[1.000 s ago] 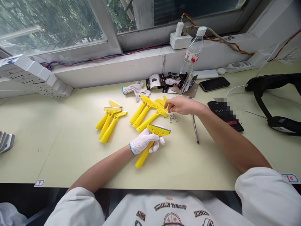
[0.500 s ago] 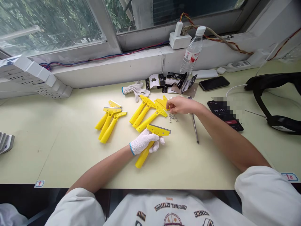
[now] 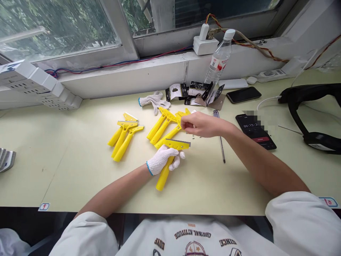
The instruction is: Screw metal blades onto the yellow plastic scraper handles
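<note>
A white knit glove covers my left hand [image 3: 162, 159], which is closed around the handle of a yellow scraper [image 3: 163, 177]; its metal-edged head points up and right. My bare right hand [image 3: 205, 124] hovers just beyond that head, fingers pinched together. Whatever is in the pinch is hidden or too small to make out. Under the right hand lie small screws [image 3: 193, 138], mostly covered by it. Several yellow scraper handles [image 3: 156, 132] lie beyond my hands, without visible blades. To the left, three scrapers with metal edges [image 3: 124, 142] rest in a group.
A screwdriver [image 3: 222, 149] lies right of the screws. Behind are a spare glove [image 3: 153, 101], black-and-white packaging [image 3: 177, 92] and a water bottle [image 3: 218, 58]. Two phones [image 3: 243, 94] and a black headset [image 3: 295, 117] occupy the right side. White boxes [image 3: 39, 85] stand at far left.
My right hand has moved from beside the screws toward me and slightly left, closer to the held scraper. The scraper in my left hand has shifted and tilted slightly.
</note>
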